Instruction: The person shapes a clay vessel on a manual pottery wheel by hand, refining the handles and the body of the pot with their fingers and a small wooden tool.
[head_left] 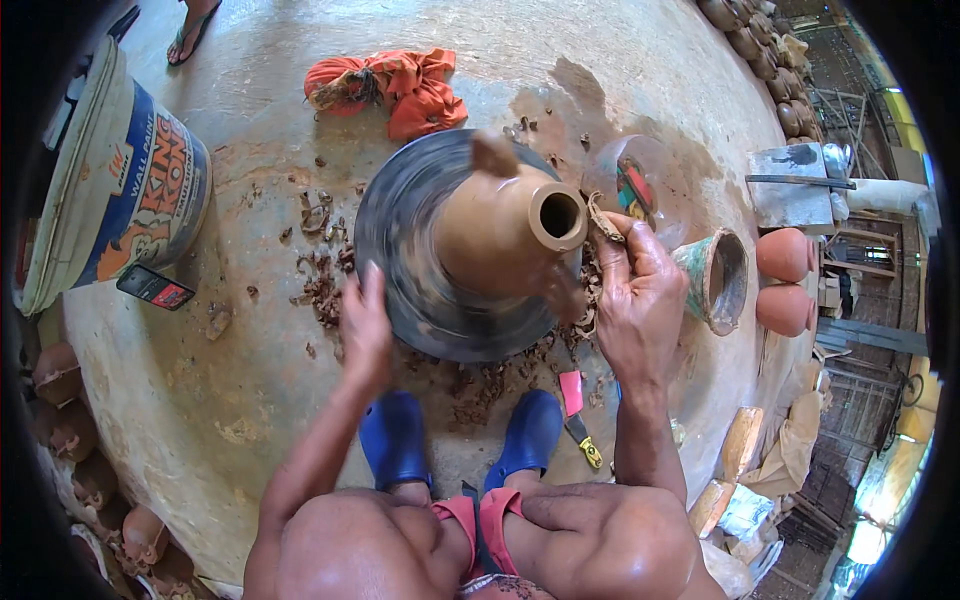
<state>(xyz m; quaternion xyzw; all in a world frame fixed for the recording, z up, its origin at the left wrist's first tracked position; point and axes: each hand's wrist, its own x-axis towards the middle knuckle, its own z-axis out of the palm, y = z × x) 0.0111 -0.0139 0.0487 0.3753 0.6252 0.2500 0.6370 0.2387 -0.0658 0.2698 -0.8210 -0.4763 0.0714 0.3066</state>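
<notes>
A brown clay pot [480, 245] with a narrow round neck sits on a dark potter's wheel [410, 310]. Blur on the wheel and on the pot's two side projections shows it turning. My left hand [366, 328] is at the wheel's near-left edge, its fingers stretched out and holding nothing; whether it touches the rim I cannot tell. Between the fingertips of my right hand [642, 285] is a thin tan strip [603, 217], clay-smeared, of a material I cannot make out. It is beside the pot's mouth, with contact unclear.
Clay shavings [325, 285] ring the wheel. Right of it stand a clear bowl [605, 165] and a clay-stained bucket [728, 285]. A scraper [580, 435] lies near my right foot. Red cloth [415, 85] lies beyond the wheel. A paint bucket [165, 190] and phone [155, 288] are left.
</notes>
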